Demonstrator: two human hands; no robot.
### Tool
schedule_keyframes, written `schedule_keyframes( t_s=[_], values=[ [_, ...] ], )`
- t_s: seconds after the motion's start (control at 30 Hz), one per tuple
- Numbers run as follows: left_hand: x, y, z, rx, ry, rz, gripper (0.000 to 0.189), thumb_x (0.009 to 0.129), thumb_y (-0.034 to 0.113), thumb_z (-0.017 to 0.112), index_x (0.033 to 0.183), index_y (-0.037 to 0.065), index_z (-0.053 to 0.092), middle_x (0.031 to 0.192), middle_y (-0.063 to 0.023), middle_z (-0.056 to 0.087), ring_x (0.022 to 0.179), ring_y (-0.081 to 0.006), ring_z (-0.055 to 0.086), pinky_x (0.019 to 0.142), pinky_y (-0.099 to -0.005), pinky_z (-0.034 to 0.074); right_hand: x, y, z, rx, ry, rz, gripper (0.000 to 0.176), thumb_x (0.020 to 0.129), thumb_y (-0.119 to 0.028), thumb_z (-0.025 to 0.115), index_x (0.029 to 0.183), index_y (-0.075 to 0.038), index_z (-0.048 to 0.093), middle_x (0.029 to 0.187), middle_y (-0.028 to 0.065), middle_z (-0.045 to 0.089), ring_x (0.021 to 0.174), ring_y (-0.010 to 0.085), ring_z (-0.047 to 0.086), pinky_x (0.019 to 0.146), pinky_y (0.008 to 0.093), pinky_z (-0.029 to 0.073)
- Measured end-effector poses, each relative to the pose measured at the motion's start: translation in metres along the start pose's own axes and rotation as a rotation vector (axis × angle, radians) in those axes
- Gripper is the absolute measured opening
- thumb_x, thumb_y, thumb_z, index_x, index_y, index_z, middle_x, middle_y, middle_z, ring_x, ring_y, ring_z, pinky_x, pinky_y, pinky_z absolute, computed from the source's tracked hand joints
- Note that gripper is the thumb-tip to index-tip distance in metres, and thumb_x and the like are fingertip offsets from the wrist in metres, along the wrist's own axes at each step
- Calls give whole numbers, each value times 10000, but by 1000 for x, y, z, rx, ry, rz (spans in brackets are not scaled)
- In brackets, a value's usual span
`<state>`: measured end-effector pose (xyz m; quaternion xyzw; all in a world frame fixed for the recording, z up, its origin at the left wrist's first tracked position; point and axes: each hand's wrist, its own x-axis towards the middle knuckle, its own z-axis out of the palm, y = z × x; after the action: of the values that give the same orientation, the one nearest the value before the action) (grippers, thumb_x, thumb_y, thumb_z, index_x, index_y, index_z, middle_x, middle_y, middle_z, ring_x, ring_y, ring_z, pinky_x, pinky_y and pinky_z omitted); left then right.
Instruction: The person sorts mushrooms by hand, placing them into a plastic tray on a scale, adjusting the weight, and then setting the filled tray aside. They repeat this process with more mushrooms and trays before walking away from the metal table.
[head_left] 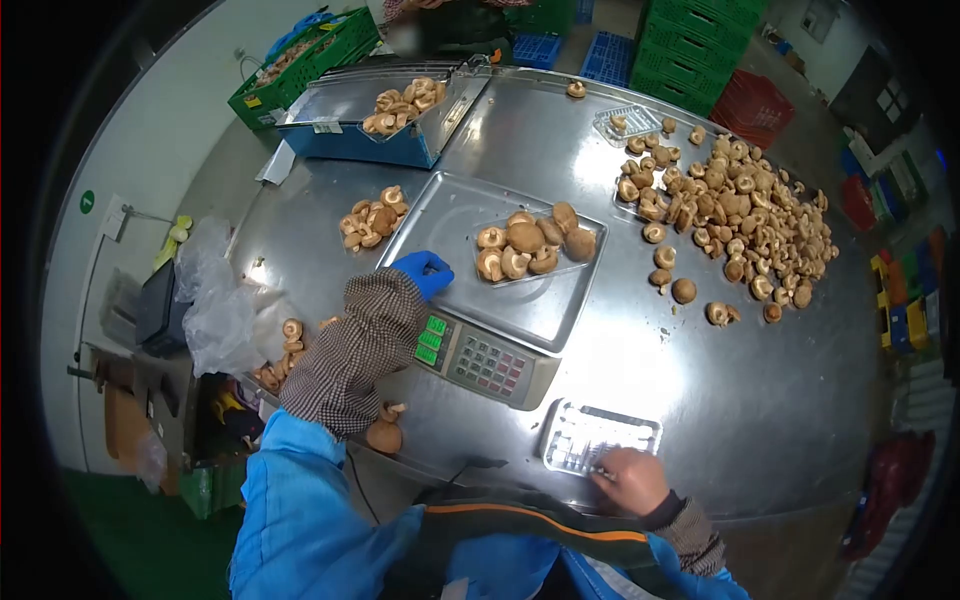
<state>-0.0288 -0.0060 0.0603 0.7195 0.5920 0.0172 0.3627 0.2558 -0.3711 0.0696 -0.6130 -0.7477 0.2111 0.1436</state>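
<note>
Touching clear rectangular plastic tray (588, 432) at near right with bent-fingered bare right hand (635, 482); likely light, thin, slippery, best pinched by rim; curling blue-gloved left hand (425, 274) by silver metal pan (535, 312); cannot tell if gripping with either

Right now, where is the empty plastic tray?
In the head view, the empty tray lies below and right of the scale's keypad, the right hand at its near edge.

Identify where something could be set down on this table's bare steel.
Bare: the steel table between the near tray and the mushroom heap; also between the blue bin and the far tray. Crowded: under the heap and the scale.
</note>
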Motion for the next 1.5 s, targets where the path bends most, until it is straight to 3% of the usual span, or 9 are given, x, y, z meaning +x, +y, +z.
schedule_keyframes(
  t_s=[0.13, 0.23, 0.47, 0.93, 0.97, 1.0, 1.1, 1.23, 1.5],
  values=[
    [10, 12, 16, -69, -142, -63, 404, 797, 317, 711, 1080, 39, 634, 981, -93, 672, 938, -167, 620, 858, -312, 492, -24, -11, 9, -149, 0, -25, 88, 733, -130, 629, 740, -60, 577, 729, 73, 550, 698, 246, 588, 558, 356, 491],
    [24, 17, 35, 95, -71, -78, 418, 778, 315, 731, 1077, 39, 635, 979, -104, 671, 920, -195, 628, 849, -328, 494, -27, -14, 7, -240, -48, -67, 54, 731, -97, 574, 753, -48, 574, 763, 71, 550, 748, 221, 583, 573, 324, 505],
    [57, 4, 63, -145, -61, -30, 427, 769, 284, 745, 1075, 7, 635, 905, -123, 679, 863, -202, 637, 825, -323, 497, -27, -6, 8, -202, -195, -127, 65, 786, -76, 533, 802, -28, 574, 863, 79, 559, 843, 225, 592, 636, 331, 540],
    [33, 25, 55, -51, -3, -33, 624, 742, 297, 775, 1193, -28, 491, 1063, -196, 623, 990, -245, 620, 870, -325, 503, -23, 1, 14, -101, -145, -165, 98, 730, -78, 589, 818, -42, 566, 810, 104, 581, 738, 284, 606, 624, 382, 514],
    [38, 20, 58, -101, -8, -39, 650, 735, 298, 781, 1206, -29, 475, 1078, -201, 617, 1001, -250, 617, 874, -325, 503, -31, -6, 15, -91, -261, 39, 278, 892, -240, 515, 1010, 4, 574, 941, 213, 612, 819, 350, 605, 768, 464, 481],
    [42, 16, 61, -173, -17, -48, 676, 729, 299, 787, 1219, -30, 458, 1093, -206, 611, 1011, -255, 614, 878, -326, 504, -34, -7, 19, -113, -192, 10, 270, 886, -231, 520, 1008, 4, 574, 948, 207, 613, 816, 347, 607, 768, 461, 483],
    [38, 12, 53, 27, -27, 129, 774, 698, 309, 815, 1254, -39, 404, 1136, -224, 591, 1036, -272, 607, 888, -325, 506, -40, -6, 27, -132, -27, -64, 212, 841, -159, 535, 971, 4, 570, 970, 185, 609, 797, 326, 614, 717, 441, 505],
    [40, -3, 48, 45, -54, 211, 856, 665, 323, 840, 1283, -58, 386, 1166, -223, 583, 1069, -279, 593, 939, -344, 481, -40, -6, 31, -282, -162, -39, 216, 780, -76, 529, 976, 4, 572, 978, 172, 592, 816, 296, 610, 640, 399, 524],
    [14, -7, 21, -129, -89, 284, 831, 663, 296, 843, 1280, -66, 420, 1177, -198, 588, 1087, -262, 591, 964, -345, 465, -35, -7, 16, -125, -174, -71, 211, 761, -105, 563, 947, -7, 587, 990, 164, 593, 860, 307, 598, 695, 404, 515]
  ],
)
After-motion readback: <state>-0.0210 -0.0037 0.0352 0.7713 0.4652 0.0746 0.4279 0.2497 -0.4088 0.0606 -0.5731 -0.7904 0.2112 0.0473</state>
